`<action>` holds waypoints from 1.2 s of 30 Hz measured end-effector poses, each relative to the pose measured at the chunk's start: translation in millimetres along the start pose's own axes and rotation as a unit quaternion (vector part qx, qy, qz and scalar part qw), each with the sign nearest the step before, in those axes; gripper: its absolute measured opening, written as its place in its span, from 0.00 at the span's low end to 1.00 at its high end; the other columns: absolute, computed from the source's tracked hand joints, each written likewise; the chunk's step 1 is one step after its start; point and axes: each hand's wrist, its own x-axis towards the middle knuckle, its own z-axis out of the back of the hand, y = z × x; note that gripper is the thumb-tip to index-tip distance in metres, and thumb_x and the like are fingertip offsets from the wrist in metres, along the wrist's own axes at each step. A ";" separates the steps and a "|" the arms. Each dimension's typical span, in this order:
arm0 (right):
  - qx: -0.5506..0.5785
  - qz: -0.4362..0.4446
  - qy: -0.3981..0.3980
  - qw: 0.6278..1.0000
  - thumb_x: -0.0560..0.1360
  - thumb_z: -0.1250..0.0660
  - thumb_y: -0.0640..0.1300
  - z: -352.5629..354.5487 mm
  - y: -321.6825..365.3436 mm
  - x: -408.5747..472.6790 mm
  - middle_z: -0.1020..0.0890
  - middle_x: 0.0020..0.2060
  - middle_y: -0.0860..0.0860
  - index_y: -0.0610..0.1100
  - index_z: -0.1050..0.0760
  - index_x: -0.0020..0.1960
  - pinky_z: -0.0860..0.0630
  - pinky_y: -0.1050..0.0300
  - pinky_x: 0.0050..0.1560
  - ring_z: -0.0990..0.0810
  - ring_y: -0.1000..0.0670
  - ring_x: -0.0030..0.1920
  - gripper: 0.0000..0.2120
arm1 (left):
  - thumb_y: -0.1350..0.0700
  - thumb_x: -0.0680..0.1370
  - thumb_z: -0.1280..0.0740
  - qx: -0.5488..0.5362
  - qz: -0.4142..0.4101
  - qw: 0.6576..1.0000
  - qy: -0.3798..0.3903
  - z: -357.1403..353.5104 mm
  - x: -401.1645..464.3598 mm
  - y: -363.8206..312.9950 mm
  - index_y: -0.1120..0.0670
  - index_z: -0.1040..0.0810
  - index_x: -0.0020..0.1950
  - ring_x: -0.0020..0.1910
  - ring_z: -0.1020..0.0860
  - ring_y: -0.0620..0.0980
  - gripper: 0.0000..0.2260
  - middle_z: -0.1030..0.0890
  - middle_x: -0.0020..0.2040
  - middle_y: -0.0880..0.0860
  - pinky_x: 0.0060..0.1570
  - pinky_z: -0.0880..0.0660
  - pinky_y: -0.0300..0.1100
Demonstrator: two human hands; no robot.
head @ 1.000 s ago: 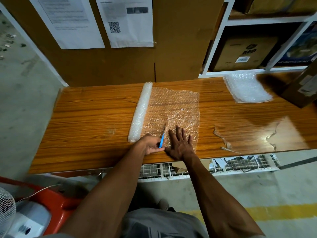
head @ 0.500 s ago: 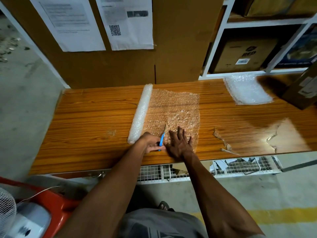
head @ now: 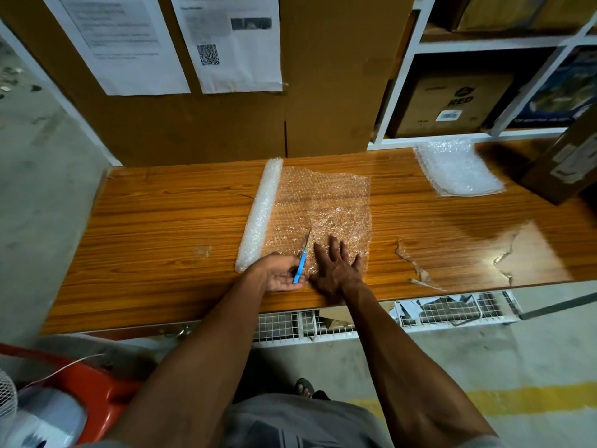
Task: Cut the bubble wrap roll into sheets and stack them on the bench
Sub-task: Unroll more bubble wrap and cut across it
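A bubble wrap roll (head: 260, 215) lies on the wooden bench (head: 161, 227), its free end unrolled to the right as a flat sheet (head: 326, 202). My left hand (head: 281, 274) grips a blue-handled cutter (head: 300, 265) at the sheet's near edge, blade pointing away from me into the wrap. Fingers spread, my right hand (head: 336, 266) presses flat on the sheet just right of the blade. A stack of cut sheets (head: 458, 169) rests at the bench's back right.
A cardboard box (head: 568, 160) overhangs the bench at far right. Torn veneer (head: 416, 270) marks the bench surface right of my hands. White shelving (head: 400, 76) with boxes and a cardboard wall with papers stand behind. An orange-based fan (head: 48, 412) sits at lower left.
The cutter blade has edged slightly farther into the sheet. My right hand stays pressed flat; the view has shifted a little.
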 end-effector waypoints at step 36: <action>0.002 0.005 0.000 1.000 0.70 0.31 0.74 9.1 -10.4 19.0 0.69 0.81 0.49 0.51 0.66 0.84 0.58 0.31 0.80 0.67 0.41 0.82 0.61 | 0.63 0.79 0.28 0.015 -0.022 0.999 -0.022 -8.6 48.7 -31.9 0.62 0.16 0.49 0.48 0.16 0.54 0.03 0.17 0.52 0.61 0.43 0.15 0.46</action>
